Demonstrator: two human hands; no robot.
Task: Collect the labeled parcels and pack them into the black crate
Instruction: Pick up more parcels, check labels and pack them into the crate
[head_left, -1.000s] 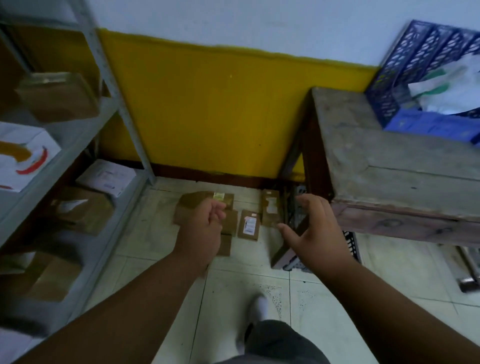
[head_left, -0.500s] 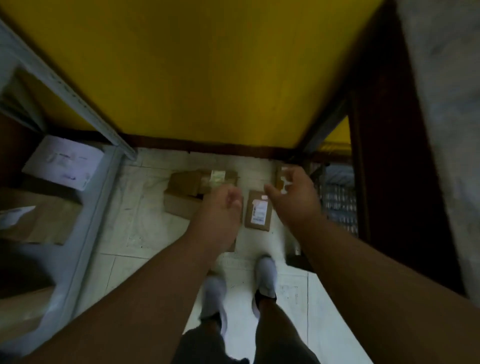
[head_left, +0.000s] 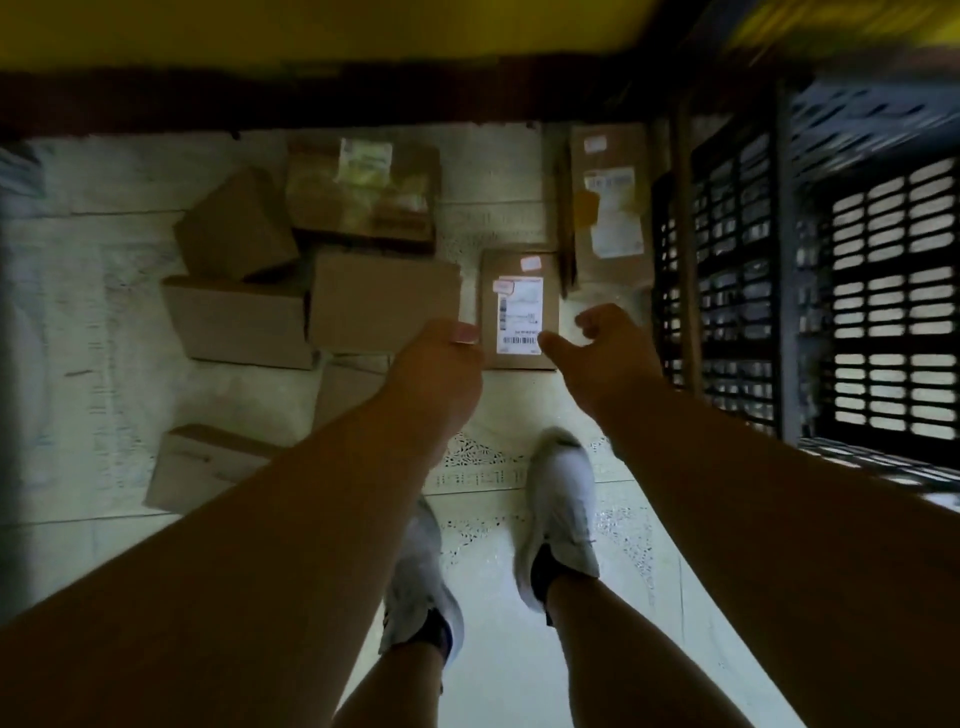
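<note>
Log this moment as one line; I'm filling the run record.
stage: reaching | target: flat brown cardboard parcel with white barcode label, on floor | left hand: empty | right hand: open, empty | black slatted plastic crate: right of parcel

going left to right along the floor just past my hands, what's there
Plain box → second plain box → left hand → labeled parcel → right hand → black crate.

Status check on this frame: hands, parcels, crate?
Left hand and right hand both empty, flanking the labeled flat parcel on the floor. Black crate just right. Nothing blocking.
</note>
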